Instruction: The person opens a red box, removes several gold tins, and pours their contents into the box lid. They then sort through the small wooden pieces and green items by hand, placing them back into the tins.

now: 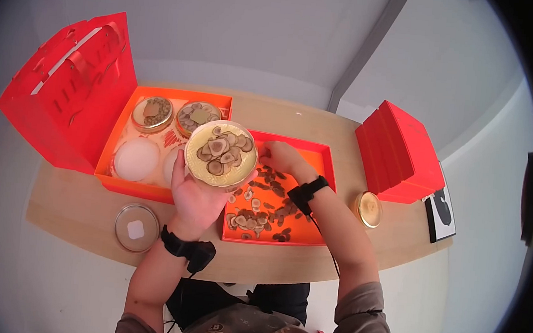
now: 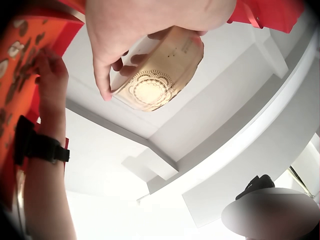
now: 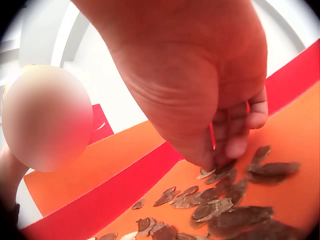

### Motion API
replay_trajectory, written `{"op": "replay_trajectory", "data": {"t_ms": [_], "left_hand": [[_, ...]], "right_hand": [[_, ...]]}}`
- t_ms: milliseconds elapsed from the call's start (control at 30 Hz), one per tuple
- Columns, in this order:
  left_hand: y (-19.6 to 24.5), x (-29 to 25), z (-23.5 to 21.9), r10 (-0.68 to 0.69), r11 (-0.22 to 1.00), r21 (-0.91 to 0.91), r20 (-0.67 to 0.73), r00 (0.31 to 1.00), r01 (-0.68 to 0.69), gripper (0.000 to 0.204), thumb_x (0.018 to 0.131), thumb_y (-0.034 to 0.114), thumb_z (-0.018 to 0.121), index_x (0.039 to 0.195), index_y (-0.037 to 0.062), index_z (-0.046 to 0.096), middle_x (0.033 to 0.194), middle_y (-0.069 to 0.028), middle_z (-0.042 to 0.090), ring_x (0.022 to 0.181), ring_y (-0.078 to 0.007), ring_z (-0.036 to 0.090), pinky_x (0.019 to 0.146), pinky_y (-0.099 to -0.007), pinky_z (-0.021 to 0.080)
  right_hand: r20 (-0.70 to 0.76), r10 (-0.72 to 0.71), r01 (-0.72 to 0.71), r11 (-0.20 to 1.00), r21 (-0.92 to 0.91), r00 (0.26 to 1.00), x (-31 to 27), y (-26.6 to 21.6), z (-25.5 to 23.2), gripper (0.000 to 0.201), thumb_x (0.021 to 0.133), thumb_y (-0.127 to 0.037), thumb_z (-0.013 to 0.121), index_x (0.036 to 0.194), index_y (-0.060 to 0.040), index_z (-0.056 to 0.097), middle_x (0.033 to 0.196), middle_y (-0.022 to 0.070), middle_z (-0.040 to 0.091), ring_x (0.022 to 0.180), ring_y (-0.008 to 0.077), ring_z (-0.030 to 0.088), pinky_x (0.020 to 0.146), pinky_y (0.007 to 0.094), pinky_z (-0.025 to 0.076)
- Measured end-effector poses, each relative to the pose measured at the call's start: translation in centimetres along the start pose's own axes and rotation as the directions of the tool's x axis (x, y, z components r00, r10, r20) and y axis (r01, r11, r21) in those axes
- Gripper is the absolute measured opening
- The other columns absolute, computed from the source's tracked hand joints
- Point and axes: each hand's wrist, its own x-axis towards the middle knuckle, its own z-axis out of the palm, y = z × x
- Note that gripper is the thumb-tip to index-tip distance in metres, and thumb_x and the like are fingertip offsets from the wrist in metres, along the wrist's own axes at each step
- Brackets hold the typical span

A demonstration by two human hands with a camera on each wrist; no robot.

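My left hand (image 1: 200, 205) grips a round, clear-walled container (image 1: 191, 171) with a gold lacy pattern on its side and raises it above the boxes. Light-centred dried slices (image 1: 220, 152) with dark rims lie in it on a pale yellow surface. In the left wrist view, fingers wrap around the container (image 2: 152, 90). My right hand (image 1: 283, 158) reaches down into the shallow orange tray (image 1: 314, 164) near its far side. In the right wrist view, thumb and fingertips of that hand (image 3: 200, 90) come together on a dark dried slice (image 3: 225, 167), among several others.
At left, an orange box (image 1: 131, 188) holds two filled round jars and white round recesses. A red gift bag (image 1: 76, 99) stands behind it. A clear round lid (image 1: 137, 227) lies in front. Right of the tray are a gold-rimmed jar (image 1: 369, 210) and red boxes (image 1: 397, 152).
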Motion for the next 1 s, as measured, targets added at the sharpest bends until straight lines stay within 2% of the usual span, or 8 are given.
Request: {"op": "replay_trajectory", "data": {"t_ms": [233, 300, 333, 533, 667, 833, 900, 1000], "left_hand": [[-0.1, 0.0, 0.3, 0.006, 1.0, 0.007, -0.047, 0.999, -0.006, 0.074, 0.104, 0.062, 0.027, 0.159, 0.0124, 0.031, 0.162, -0.0134, 0.035, 0.149, -0.038, 0.036, 0.117, -0.0684, 0.031], [-0.1, 0.0, 0.3, 0.003, 1.0, 0.008, -0.049, 0.999, -0.003, 0.074, 0.104, 0.062, 0.028, 0.159, 0.0125, 0.032, 0.162, -0.0132, 0.036, 0.148, -0.0377, 0.036, 0.117, -0.0685, 0.031], [-0.1, 0.0, 0.4, 0.001, 1.0, 0.011, -0.054, 0.999, 0.0, 0.074, 0.104, 0.062, 0.028, 0.159, 0.0127, 0.032, 0.162, -0.0131, 0.036, 0.148, -0.0373, 0.036, 0.117, -0.0687, 0.031], [-0.2, 0.0, 0.2, -0.01, 1.0, 0.008, -0.063, 0.998, 0.011, 0.072, 0.104, 0.063, 0.027, 0.159, 0.016, 0.033, 0.163, -0.0107, 0.035, 0.149, -0.037, 0.035, 0.118, -0.0691, 0.027], [-0.4, 0.0, 0.1, -0.008, 0.999, 0.035, -0.093, 0.996, 0.011, 0.073, 0.104, 0.063, 0.026, 0.159, 0.0151, 0.033, 0.163, -0.0116, 0.035, 0.149, -0.0376, 0.035, 0.117, -0.069, 0.028], [-0.8, 0.1, 0.0, -0.04, 0.998, 0.049, -0.088, 0.995, 0.045, 0.075, 0.105, 0.063, 0.024, 0.159, 0.012, 0.032, 0.162, -0.0139, 0.035, 0.148, -0.0382, 0.036, 0.116, -0.0687, 0.031], [-0.9, 0.0, 0.0, -0.048, 0.998, 0.048, -0.064, 0.997, 0.051, 0.074, 0.105, 0.062, 0.023, 0.159, 0.0119, 0.031, 0.162, -0.0142, 0.035, 0.148, -0.038, 0.036, 0.116, -0.0685, 0.031], [-1.2, 0.1, 0.3, -0.042, 0.997, 0.061, -0.048, 0.998, 0.045, 0.072, 0.106, 0.06, 0.022, 0.158, 0.0108, 0.032, 0.16, -0.0148, 0.038, 0.147, -0.0379, 0.038, 0.116, -0.0677, 0.033]], "right_hand": [[0.017, 0.066, -0.068, 0.989, 0.133, 0.998, -0.4, 0.7, -0.8, 0.019, 0.086, -0.016, 0.073, 0.097, -0.0012, 0.068, 0.091, 0.011, 0.074, 0.08, 0.0243, 0.072, 0.076, 0.0375, 0.056], [0.089, 0.111, -0.138, 0.91, 0.392, 0.99, -0.8, 1.1, -1.3, 0.018, 0.086, -0.016, 0.075, 0.095, -0.0013, 0.068, 0.09, 0.011, 0.074, 0.081, 0.021, 0.072, 0.072, 0.0349, 0.056], [0.087, 0.112, -0.137, 0.91, 0.392, 0.99, -0.9, 1.4, -1.4, 0.018, 0.086, -0.016, 0.075, 0.095, -0.0013, 0.068, 0.09, 0.011, 0.074, 0.081, 0.021, 0.072, 0.072, 0.0349, 0.056], [-0.073, 0.072, -0.019, 0.827, 0.562, 0.995, -2.3, 1.4, -2.3, 0.017, 0.092, -0.014, 0.07, 0.1, 0.0002, 0.066, 0.093, 0.01, 0.074, 0.082, 0.016, 0.071, 0.072, 0.0304, 0.055], [-0.278, -0.004, 0.193, 0.73, 0.655, 0.961, -3.7, -1.7, -4.9, 0.019, 0.099, -0.011, 0.062, 0.114, 0.0012, 0.064, 0.095, 0.0074, 0.072, 0.088, 0.011, 0.068, 0.077, 0.0267, 0.053], [-0.434, -0.039, 0.351, 0.654, 0.67, 0.9, -8.4, -10.2, -9.0, 0.023, 0.101, -0.011, 0.06, 0.121, -0.0005, 0.066, 0.094, 0.0033, 0.07, 0.093, 0.0076, 0.064, 0.078, 0.0251, 0.051], [-0.415, -0.166, 0.353, 0.832, 0.428, 0.894, -9.8, -12.5, -9.4, 0.02, 0.1, -0.013, 0.064, 0.118, -0.0049, 0.071, 0.1, 0.0047, 0.073, 0.09, 0.0115, 0.064, 0.081, 0.0276, 0.051], [-0.377, -0.332, 0.439, 0.865, 0.243, 0.865, -10.3, -14.0, -8.7, 0.017, 0.099, -0.012, 0.066, 0.113, -0.006, 0.073, 0.102, 0.0057, 0.073, 0.092, 0.0158, 0.065, 0.082, 0.0306, 0.053]]}}
